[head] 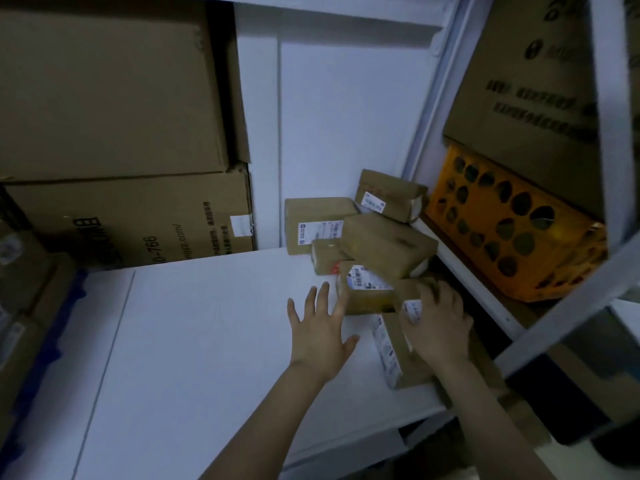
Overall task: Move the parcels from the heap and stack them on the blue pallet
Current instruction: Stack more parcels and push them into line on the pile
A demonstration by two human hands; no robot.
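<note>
Left hand: fully open, fingers straight and spread, palm down above the worktop. It holds nothing. Its forefinger tip lies against the left face of the labelled parcel.

Right hand: fingers bent over the far edge of the small parcel, thumb on its white label, gripping it. This parcel sits just right of the labelled one and on top of a further parcel that stands on edge.

The heap occupies the far right corner of the white worktop, against the white wall: brown parcels with barcode labels, piled loosely, several tilted.

A strip of the blue pallet shows at the left edge of the worktop, with blurred cartons beside it.

Two large cartons are stacked at the far left. On the right, a white shelf frame carries an orange crate with a printed carton above it.
</note>
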